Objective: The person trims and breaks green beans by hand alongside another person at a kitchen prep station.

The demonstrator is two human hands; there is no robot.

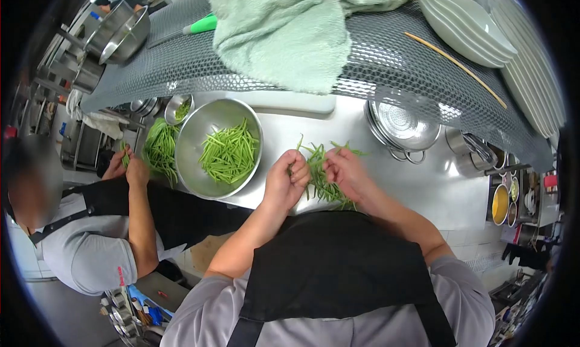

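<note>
Both my hands are over a loose pile of green beans point(327, 191) on the steel counter. My left hand point(287, 179) is closed, and a thin green bean point(299, 141) sticks up from its fingertips. On the pile's other side, my right hand point(348, 173) is closed with fingers pinched, at beans that poke out past its fingertips; its exact grip is partly hidden. To the left stands a large steel bowl point(258, 159) with many green beans point(229, 152) inside. A small steel bowl point(191, 105) holding green bits sits behind it.
A co-worker point(90, 226) stands at left holding beans, beside another green bean heap point(161, 147). A white cutting board point(296, 103) lies at the back. Steel pans point(405, 126) stand at right. Overhead, a mesh-lined shelf point(380, 63) carries a green towel point(284, 38) and plates point(465, 29).
</note>
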